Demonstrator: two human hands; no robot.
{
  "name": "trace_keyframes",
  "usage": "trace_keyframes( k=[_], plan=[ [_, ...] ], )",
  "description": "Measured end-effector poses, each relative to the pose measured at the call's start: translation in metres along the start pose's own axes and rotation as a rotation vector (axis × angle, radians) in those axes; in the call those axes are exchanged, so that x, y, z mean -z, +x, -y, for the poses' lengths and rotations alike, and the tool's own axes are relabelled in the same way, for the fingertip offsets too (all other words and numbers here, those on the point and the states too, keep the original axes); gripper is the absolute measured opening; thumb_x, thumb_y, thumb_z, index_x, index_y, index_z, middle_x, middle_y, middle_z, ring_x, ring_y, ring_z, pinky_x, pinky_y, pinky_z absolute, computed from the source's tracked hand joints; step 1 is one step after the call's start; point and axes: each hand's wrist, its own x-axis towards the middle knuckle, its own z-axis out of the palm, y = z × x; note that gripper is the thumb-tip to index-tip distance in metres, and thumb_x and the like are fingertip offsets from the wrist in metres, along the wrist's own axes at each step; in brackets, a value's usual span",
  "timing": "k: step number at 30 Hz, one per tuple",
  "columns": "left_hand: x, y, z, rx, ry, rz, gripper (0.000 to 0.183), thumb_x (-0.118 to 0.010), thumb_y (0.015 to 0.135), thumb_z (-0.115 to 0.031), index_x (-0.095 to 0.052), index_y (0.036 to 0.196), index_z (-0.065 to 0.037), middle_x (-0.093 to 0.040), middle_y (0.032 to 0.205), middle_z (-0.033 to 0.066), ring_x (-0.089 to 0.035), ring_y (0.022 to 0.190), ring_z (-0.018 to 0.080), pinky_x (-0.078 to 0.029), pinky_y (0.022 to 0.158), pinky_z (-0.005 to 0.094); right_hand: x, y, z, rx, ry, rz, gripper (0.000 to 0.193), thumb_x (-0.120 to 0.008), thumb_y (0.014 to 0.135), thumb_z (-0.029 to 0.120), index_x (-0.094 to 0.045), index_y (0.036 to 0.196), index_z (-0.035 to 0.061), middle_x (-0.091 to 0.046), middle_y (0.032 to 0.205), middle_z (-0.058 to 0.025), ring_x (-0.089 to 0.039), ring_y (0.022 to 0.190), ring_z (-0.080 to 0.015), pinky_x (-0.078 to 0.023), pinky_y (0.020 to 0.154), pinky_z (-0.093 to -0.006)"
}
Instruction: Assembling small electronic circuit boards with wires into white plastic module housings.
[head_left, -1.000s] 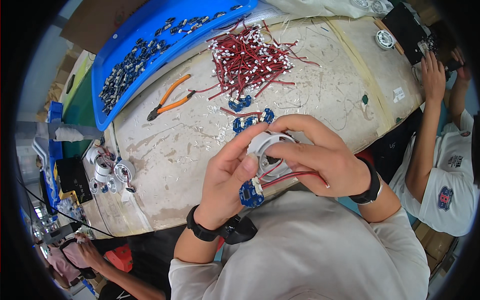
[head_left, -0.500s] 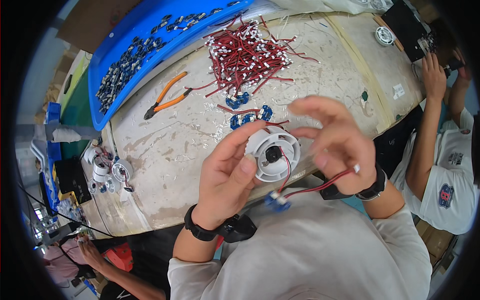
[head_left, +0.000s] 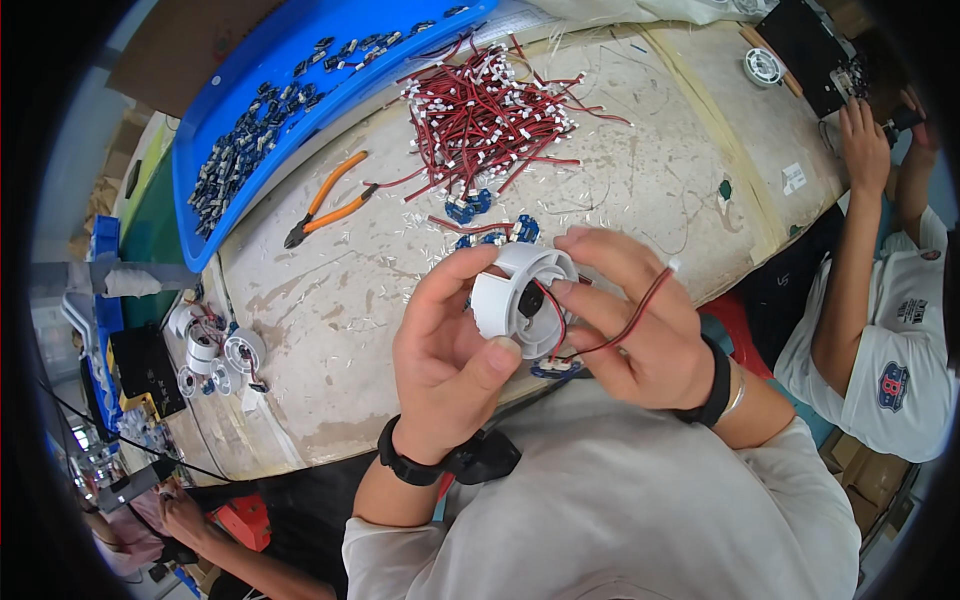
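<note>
A white round plastic housing (head_left: pixel 492 306), tilted with its hollow side turned right, is gripped between the thumb and fingers of my left hand (head_left: pixel 440 345). A dark part (head_left: pixel 531 300) sits at its centre. My right hand (head_left: pixel 640 335) is closed at the housing's right rim, its fingertips on a thin red-and-black wire (head_left: pixel 545 292) by the opening. Another red-and-black lead (head_left: pixel 640 312) runs across the right fingers to a white plug (head_left: pixel 674 265). Below the housing hangs a small blue circuit board (head_left: pixel 556 369), partly hidden by the right fingers.
Beyond my hands lie blue boards (head_left: pixel 524 229), a pile of red-and-black leads (head_left: pixel 490 120) and orange-handled cutters (head_left: pixel 330 200). A blue tray (head_left: pixel 300 122) of boards stands far left; white housings (head_left: pixel 243 352) sit left. Co-workers' hands (head_left: pixel 862 150) show right and lower left.
My right hand has moved left onto the housing and the wire. The housing has turned on its side toward the right, and the blue board has swung up beneath it.
</note>
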Motion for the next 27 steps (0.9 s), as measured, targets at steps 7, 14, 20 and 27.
trace_keyframes(
  k=[7, 14, 20, 27],
  plan=[
    [-0.002, -0.007, 0.004, -0.011, 0.094, -0.075, 0.058, -0.063, 0.079, -0.016, -0.035, 0.125, 0.007, -0.046, 0.118, 0.0148, -0.044, 0.110, 0.0209, -0.034, 0.094, 0.0342, -0.008, -0.013, 0.005, -0.245, 0.339, -0.053, 0.023, -0.064, 0.069, -0.001, -0.060, 0.091, -0.0013, -0.051, 0.109, -0.0204, -0.058, 0.087, -0.0297, -0.048, 0.072, -0.0313],
    [-0.004, -0.008, 0.011, 0.039, 0.057, -0.175, 0.056, -0.061, 0.081, -0.017, -0.035, 0.125, 0.007, -0.047, 0.116, 0.0144, -0.045, 0.108, 0.0194, -0.036, 0.091, 0.0327, -0.020, -0.019, -0.004, -0.222, 0.359, -0.001, 0.023, -0.065, 0.067, 0.000, -0.061, 0.090, 0.0009, -0.045, 0.115, -0.0187, -0.050, 0.102, -0.0307, -0.044, 0.082, -0.0345],
    [0.005, -0.003, 0.011, -0.005, -0.094, -0.206, 0.053, -0.056, 0.083, -0.015, -0.031, 0.127, -0.002, -0.043, 0.119, 0.0109, -0.046, 0.109, 0.0216, -0.040, 0.090, 0.0348, -0.013, -0.009, -0.012, -0.266, 0.485, 0.004, 0.022, -0.063, 0.069, 0.003, -0.061, 0.091, 0.0034, -0.044, 0.116, -0.0191, -0.047, 0.104, -0.0330, -0.041, 0.085, -0.0375],
    [0.032, -0.011, -0.018, -0.139, 0.104, -0.284, 0.046, -0.044, 0.088, -0.021, -0.029, 0.127, -0.001, -0.045, 0.117, 0.0170, -0.049, 0.106, 0.0289, -0.046, 0.083, 0.0457, -0.003, -0.004, -0.004, -0.245, 0.316, 0.013, 0.021, -0.057, 0.071, 0.002, -0.060, 0.092, -0.0009, -0.044, 0.119, -0.0204, -0.047, 0.106, -0.0303, -0.042, 0.085, -0.0362]
  ],
)
